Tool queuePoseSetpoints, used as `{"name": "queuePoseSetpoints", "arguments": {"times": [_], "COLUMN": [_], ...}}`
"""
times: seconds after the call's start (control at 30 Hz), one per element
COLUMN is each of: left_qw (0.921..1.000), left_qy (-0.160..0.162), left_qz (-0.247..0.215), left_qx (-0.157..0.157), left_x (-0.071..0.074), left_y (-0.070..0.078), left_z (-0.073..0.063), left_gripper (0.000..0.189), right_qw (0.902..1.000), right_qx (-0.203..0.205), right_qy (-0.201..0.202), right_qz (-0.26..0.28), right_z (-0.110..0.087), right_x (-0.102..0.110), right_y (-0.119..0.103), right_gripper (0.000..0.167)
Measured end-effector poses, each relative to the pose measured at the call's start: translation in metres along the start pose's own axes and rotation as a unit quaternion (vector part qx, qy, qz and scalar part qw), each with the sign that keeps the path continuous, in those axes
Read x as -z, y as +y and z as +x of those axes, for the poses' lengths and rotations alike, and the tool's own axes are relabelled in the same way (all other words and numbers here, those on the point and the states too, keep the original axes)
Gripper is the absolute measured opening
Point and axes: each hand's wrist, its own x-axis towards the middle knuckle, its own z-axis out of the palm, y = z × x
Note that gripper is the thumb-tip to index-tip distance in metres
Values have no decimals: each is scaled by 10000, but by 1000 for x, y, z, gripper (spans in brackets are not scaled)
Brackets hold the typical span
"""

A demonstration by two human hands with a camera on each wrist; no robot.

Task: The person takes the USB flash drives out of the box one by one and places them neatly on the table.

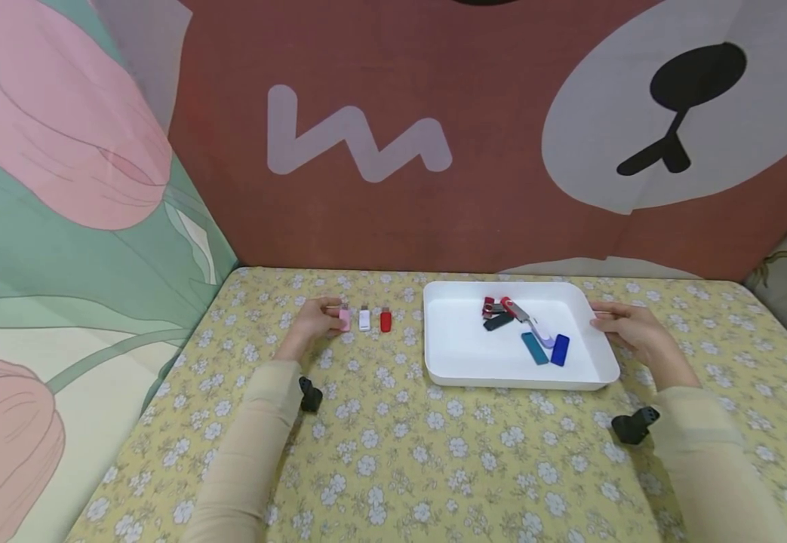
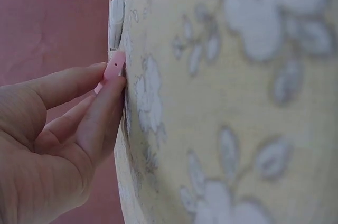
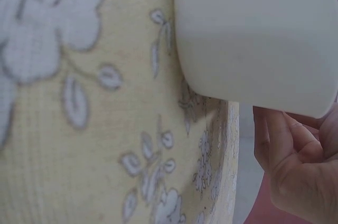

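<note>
My left hand [image 1: 313, 320] pinches a pink USB flash drive [image 1: 345, 318] between thumb and fingers at the left of the table. In the left wrist view the pink drive [image 2: 112, 68] is at the tablecloth's surface, its near end showing a small hole. Just right of it lie a white USB flash drive [image 1: 364, 320] and a red USB flash drive [image 1: 385, 320], side by side in a row. At the right, my right hand [image 1: 634, 329] holds the right rim of a white tray [image 1: 457, 343]. Part of its fingers is hidden behind the tray wall in the right wrist view.
Inside the tray are several more drives: a red swivel one [image 1: 514, 308], a dark one [image 1: 499, 322], a lavender one [image 1: 541, 333], a teal one [image 1: 535, 348] and a blue one [image 1: 560, 350]. A flowered yellow tablecloth [image 1: 427, 460] covers the table; a printed backdrop [image 1: 379, 226] stands behind.
</note>
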Motion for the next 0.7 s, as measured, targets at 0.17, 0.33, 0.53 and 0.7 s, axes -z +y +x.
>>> {"name": "queuePoseSetpoints", "arguments": {"times": [0.17,0.33,0.53,0.7], "left_qw": [9999,9998,9995,9998], "left_qy": [-31,-73,31,92], "left_qz": [134,201,277,193], "left_qx": [-24,-61,-115,-53], "left_x": [1,3,3,3], "left_y": [0,-2,-3,-3], "left_z": [-1,0,-2,-1], "left_gripper": [55,56,53,52], "right_qw": [10000,10000,10000,10000], "right_qx": [-27,-13,34,73], "right_qy": [11,16,64,41], "right_qz": [-51,-3,54,9], "right_z": [0,0,1,1], "right_x": [-1,-1,-1,0], "right_y": [0,2,3,3], "right_gripper": [63,63,64,64]}}
